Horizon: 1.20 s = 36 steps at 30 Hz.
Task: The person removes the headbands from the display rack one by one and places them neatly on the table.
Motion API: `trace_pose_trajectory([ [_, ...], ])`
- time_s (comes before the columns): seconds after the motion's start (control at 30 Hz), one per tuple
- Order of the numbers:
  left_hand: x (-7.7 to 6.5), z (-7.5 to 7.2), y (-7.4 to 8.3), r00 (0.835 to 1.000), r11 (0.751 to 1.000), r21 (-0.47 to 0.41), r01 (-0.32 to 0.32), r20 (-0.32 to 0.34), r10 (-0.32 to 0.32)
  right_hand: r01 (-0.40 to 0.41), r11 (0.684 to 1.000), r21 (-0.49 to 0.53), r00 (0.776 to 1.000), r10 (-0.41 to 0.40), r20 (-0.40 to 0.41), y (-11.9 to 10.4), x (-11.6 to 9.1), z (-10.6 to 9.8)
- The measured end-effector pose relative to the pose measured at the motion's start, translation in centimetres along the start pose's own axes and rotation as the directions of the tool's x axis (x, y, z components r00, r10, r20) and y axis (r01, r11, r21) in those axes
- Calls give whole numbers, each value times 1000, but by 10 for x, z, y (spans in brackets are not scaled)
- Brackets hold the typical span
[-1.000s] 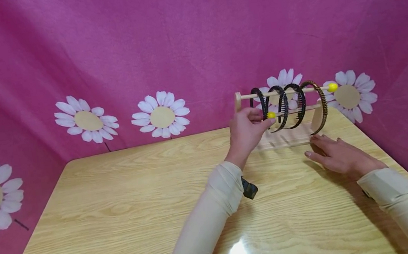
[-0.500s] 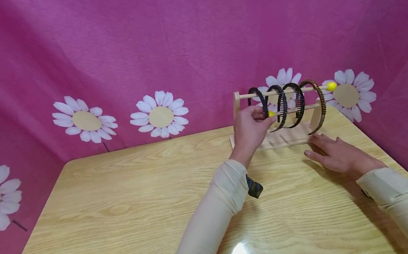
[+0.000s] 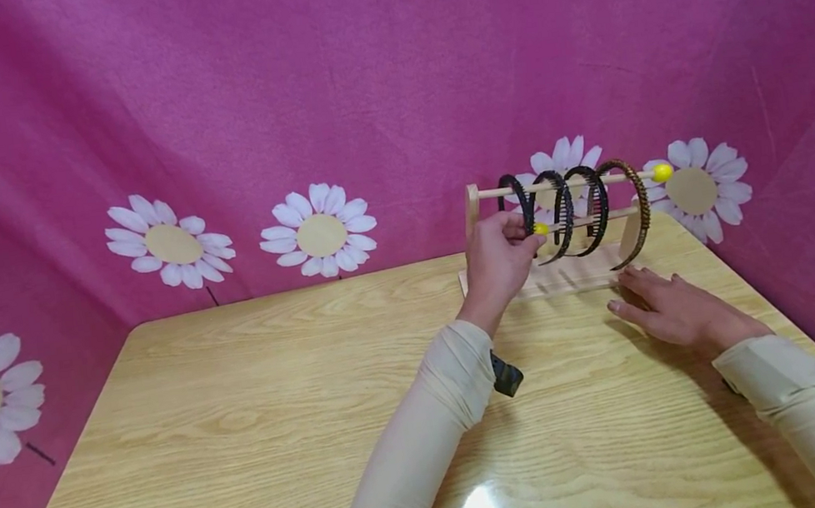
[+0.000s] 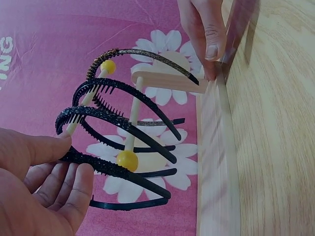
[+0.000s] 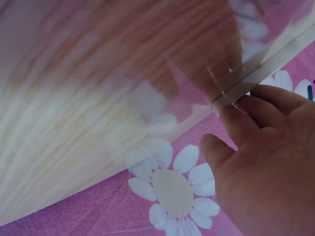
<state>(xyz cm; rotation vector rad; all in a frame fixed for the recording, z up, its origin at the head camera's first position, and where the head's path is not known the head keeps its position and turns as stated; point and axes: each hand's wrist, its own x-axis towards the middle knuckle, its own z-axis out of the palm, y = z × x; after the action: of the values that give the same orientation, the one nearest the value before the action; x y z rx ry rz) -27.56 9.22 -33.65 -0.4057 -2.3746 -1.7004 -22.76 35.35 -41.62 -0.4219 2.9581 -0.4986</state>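
Observation:
My left hand point(image 3: 497, 265) pinches the leftmost black headband point(image 4: 110, 166) between thumb and fingers, near the yellow knob point(image 4: 127, 161) on the lower rod's end. That headband loops round the upper rod of a wooden rack point(image 3: 579, 272). Two more black headbands and a brown-gold one point(image 3: 641, 206) hang along the rod to its right, apart from one another. With fingers outstretched, my right hand point(image 3: 674, 312) touches the front edge of the rack's base near its right end. The right wrist view shows those fingertips point(image 5: 229, 115) against the base's edge.
The rack stands at the back right of a wood-grain table point(image 3: 246, 423). Behind it hangs a pink cloth point(image 3: 388, 80) with white daisies. A second yellow knob point(image 3: 662, 172) caps the upper rod on the right.
My left hand has moved slightly right against the rack, still at the leftmost headband. The other headbands and my right hand stay almost where they were.

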Motion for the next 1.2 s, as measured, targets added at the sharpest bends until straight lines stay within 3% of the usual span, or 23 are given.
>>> trace_pose_trajectory([
  [0.33,2,-4,6,1000,1000,15,-24,2,24,19,1000,-1,1000,-19,-18,-1,-1,-1],
  [0.6,7,-9,14,996,992,93,-88,0,89,-2,1000,9,1000,2,4,-2,-1,-1],
  [0.83,9,-16,22,991,989,63,-136,-10,137,16,1000,-3,1000,-16,-7,-1,-1,0],
  [1.2,9,-23,35,986,982,91,-168,-8,169,13,1000,5,1000,-13,-8,0,-1,0],
])
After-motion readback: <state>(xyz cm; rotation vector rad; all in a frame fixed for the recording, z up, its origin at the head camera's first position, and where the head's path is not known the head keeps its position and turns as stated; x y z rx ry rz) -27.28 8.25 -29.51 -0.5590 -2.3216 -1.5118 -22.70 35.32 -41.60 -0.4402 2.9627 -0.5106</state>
